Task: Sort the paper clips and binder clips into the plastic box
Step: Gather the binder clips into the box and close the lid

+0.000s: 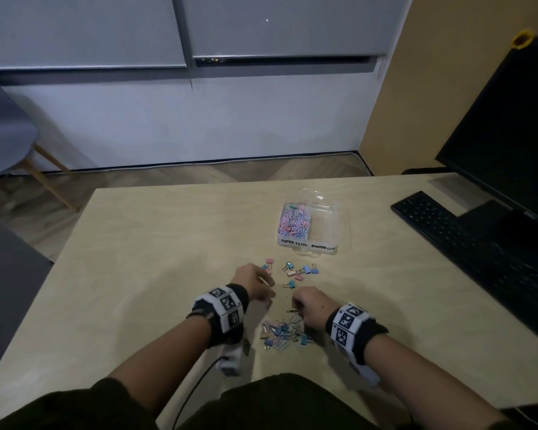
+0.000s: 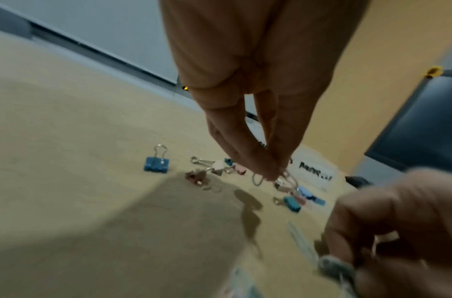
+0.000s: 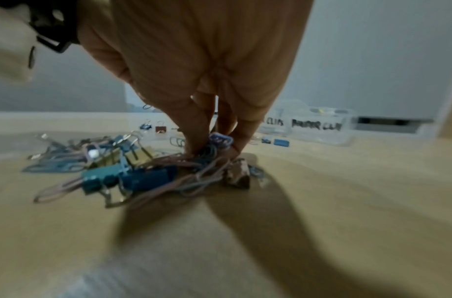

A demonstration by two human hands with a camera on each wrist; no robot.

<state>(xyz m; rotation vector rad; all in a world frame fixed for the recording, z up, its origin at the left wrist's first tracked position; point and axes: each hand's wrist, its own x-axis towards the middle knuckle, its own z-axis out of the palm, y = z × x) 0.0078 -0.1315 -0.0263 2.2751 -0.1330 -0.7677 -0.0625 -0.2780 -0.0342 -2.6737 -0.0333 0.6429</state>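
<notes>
While both hands work over the table (image 1: pixel 156 243), the items stand as follows. Box (image 1: pixel 330 225): clear plastic, lid open, two compartments labelled at the front; the left one is filled with pastel paper clips (image 1: pixel 293 221), the right one shows no contents that can be made out. Binder clips (image 1: pixel 295 271): a loose scatter of blue and pink ones just in front of the box. Pile (image 1: pixel 284 333): mixed paper clips and binder clips, tangled, well in front of the box, nearest the person. Left hand (image 1: pixel 255 282): in front of the box, beside the scatter, thumb and fingertips (image 2: pixel 260 167) pinched together on a small silver-handled clip (image 2: pixel 283 181) lifted off the table. Right hand (image 1: pixel 311 307): at the far edge of the pile, fingers (image 3: pixel 194 129) closed on a clump of clips there. Keyboard (image 1: pixel 466 240) and monitor (image 1: pixel 510 135): to the right of the box.
</notes>
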